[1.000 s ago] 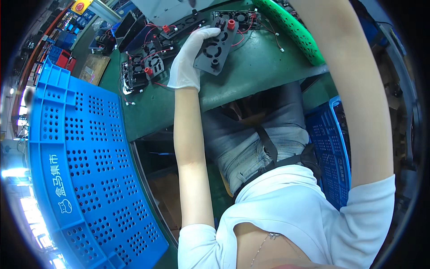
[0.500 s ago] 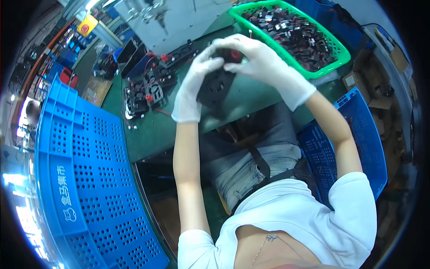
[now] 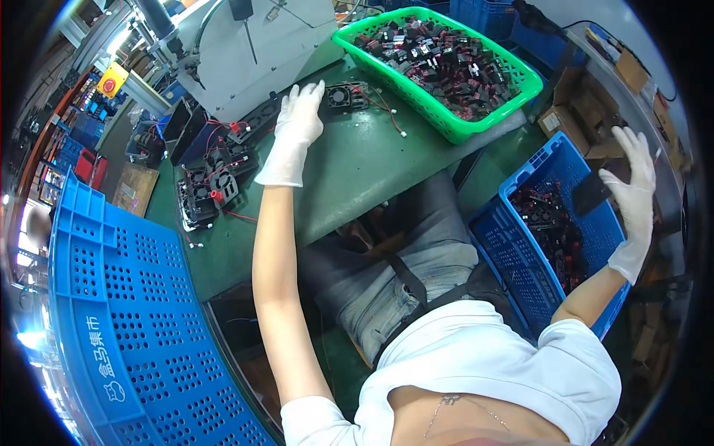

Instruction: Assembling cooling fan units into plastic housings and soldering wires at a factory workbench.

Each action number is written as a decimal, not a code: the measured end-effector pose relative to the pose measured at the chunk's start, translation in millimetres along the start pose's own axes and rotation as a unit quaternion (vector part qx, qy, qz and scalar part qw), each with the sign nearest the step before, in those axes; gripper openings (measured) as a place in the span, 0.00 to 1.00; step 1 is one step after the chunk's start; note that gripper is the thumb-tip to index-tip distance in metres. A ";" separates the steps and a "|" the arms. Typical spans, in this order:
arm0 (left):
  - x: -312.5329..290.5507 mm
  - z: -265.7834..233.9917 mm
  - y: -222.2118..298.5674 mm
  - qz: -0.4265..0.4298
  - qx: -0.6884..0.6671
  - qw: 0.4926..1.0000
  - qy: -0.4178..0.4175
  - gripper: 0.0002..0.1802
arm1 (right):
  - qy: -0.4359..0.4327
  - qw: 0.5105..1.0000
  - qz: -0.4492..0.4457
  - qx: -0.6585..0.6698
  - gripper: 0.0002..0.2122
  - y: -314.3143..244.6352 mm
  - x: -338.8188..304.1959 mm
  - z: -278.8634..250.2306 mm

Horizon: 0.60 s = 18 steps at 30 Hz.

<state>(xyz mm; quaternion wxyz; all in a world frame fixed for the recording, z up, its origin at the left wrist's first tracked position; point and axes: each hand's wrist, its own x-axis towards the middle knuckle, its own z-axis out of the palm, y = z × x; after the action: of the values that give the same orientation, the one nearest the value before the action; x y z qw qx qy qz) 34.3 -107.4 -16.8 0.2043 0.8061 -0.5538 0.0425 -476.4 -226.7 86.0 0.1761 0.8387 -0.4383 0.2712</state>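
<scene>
My left hand point(image 3: 299, 126), in a white glove, reaches over the green table with its fingers stretched out, holding nothing I can see. Beside its fingertips lies a black fan unit point(image 3: 343, 97) with red wires; part of the row of units is hidden behind this hand. My right hand point(image 3: 634, 178), also gloved, is spread above the blue crate point(image 3: 525, 256) on the right. By its thumb is a blurred dark flat part point(image 3: 591, 192), over the crate and apparently loose from the fingers. Black parts with red wires point(image 3: 547, 223) lie heaped in that crate.
A green basket point(image 3: 461, 132) full of small black and red pieces stands at the table's back right. Several fan units point(image 3: 216, 186) lie at the table's left. A large blue crate point(image 3: 149, 297) stands left, a machine point(image 3: 260, 56) behind, and a cardboard box point(image 3: 584, 111) far right.
My hands, which were together around a black part over the table, have parted. The left moved to the fan units; the right swung out over the right-hand crate and opened.
</scene>
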 end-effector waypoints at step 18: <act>-21.1 1.1 -52.4 0.035 -0.322 0.941 0.098 0.22 | -0.192 0.934 -0.209 0.216 0.19 -98.7 175.3 211.0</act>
<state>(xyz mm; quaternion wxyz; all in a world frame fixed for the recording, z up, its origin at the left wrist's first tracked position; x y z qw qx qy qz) 73.7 -73.4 -38.8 0.5044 0.6692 -0.5432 -0.0519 -248.8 -396.6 20.2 -0.0440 0.9652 -0.2099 0.1499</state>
